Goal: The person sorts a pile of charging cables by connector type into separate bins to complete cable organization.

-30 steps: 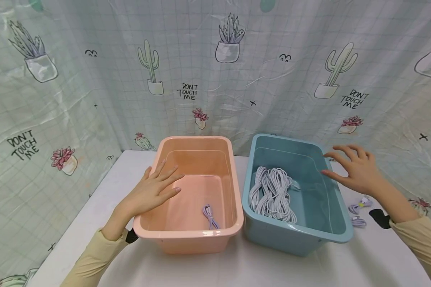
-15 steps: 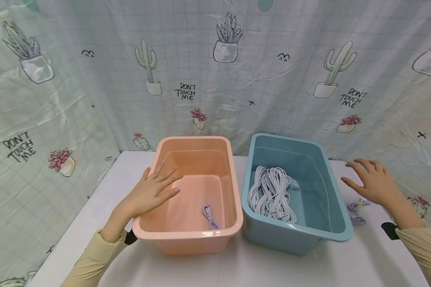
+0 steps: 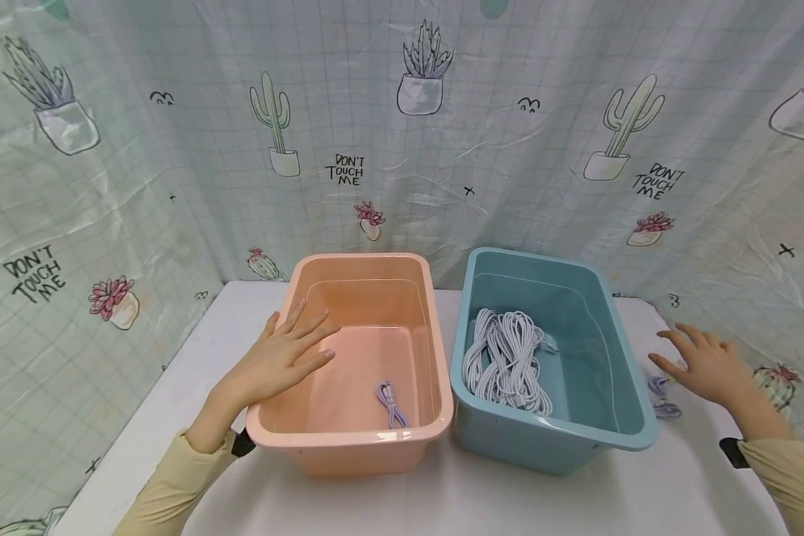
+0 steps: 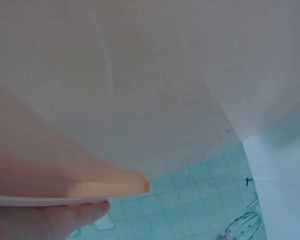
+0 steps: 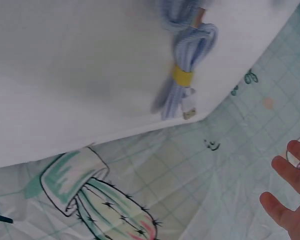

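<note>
My left hand point(image 3: 278, 361) lies with spread fingers over the left rim of a peach plastic bin point(image 3: 351, 439). A small bundled purple cable point(image 3: 391, 408) sits inside that bin. In the left wrist view, a finger point(image 4: 92, 212) shows right at the bin's edge point(image 4: 110, 190). My right hand point(image 3: 713, 370) hovers, holding nothing, to the right of a blue bin point(image 3: 549, 428). Below and left of it on the table lie two bundled cables: one with a yellow band point(image 5: 182, 76), partly hidden by the hand in the head view, and another purple one point(image 3: 668, 410).
Coiled white cables point(image 3: 509, 361) fill the left part of the blue bin. Both bins stand side by side on a white table point(image 3: 402, 506). A cactus-print curtain point(image 3: 469, 149) hangs behind the table and along its sides.
My right hand has moved from over the blue bin's right rim rightward and down, above the table by the loose cables. The left hand stays on the peach bin.
</note>
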A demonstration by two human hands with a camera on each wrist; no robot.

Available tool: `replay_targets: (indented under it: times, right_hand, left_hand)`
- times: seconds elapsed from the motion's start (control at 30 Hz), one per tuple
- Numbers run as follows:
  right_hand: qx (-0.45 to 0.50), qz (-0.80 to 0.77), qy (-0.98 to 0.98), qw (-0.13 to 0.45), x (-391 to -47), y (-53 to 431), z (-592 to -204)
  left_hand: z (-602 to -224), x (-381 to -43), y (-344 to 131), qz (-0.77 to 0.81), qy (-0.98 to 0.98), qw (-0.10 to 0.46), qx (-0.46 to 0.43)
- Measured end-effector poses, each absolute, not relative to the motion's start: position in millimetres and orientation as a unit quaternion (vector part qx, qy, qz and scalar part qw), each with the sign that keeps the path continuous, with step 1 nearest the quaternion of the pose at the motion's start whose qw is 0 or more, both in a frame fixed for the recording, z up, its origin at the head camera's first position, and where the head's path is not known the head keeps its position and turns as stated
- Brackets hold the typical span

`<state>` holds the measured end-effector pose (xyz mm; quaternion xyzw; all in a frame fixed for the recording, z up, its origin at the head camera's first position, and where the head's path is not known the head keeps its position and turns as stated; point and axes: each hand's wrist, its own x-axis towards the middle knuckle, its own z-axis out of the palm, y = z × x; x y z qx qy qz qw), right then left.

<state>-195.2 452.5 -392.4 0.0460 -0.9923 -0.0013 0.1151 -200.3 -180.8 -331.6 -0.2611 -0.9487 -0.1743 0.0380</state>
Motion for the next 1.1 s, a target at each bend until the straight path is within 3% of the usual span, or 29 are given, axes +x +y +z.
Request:
replay_targets:
  times: [0.6,1.1]
  right_hand:
    - [0.027,-0.019,-0.999,-0.008,-193.4,477.9,-435.1]
    - [-0.018,0.031,-0.999,-0.038,-191.1,489.5,-451.2]
  left_hand:
    - [-331.5,-200.1,-181.5,-0.170,-0.950,0.043,-0.258]
    - [-335.3,-199.2,-181.2,-0.169,-0.948,0.052,-0.263]
